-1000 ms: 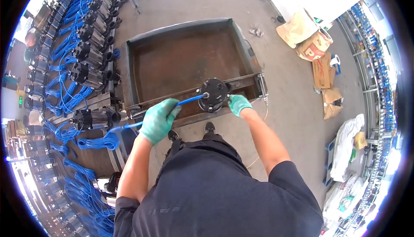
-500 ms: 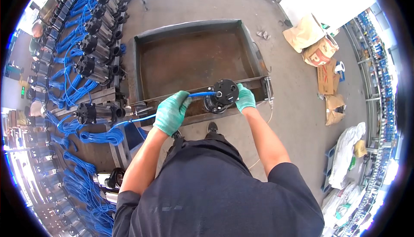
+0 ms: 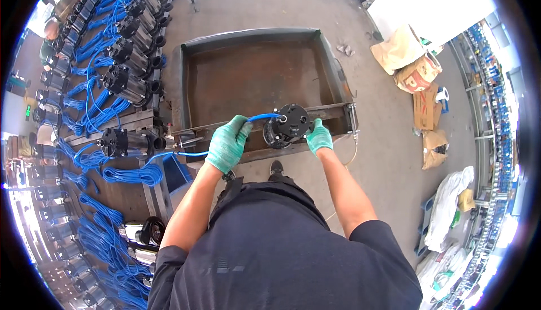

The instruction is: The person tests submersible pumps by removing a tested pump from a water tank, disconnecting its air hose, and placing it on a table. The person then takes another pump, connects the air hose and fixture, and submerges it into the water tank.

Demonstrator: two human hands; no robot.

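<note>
A submersible pump (image 3: 294, 123) with a round black top stands at the near end of a metal tank (image 3: 183, 93), by its crossbar. From its top a blue cable (image 3: 264, 116) runs left into my left hand (image 3: 226, 144), gloved in green and closed around it. The cable carries on past that hand toward the coils at left. My right hand (image 3: 320, 137), in a matching glove, is at the right edge of the pump's top with its fingers curled against it. The fingertips are partly hidden there.
Rows of similar pumps (image 3: 127, 82) with blue cable coils (image 3: 132, 175) line the left side. A person (image 3: 49, 45) is at the far left. Paper bags (image 3: 418, 73) and a cardboard box (image 3: 426, 107) lie on the floor at right, before a loaded rack (image 3: 490, 135).
The pump's top has shifted slightly left relative to the tank. My right hand has come a little nearer to me, still at the pump's edge. My left hand keeps the cable.
</note>
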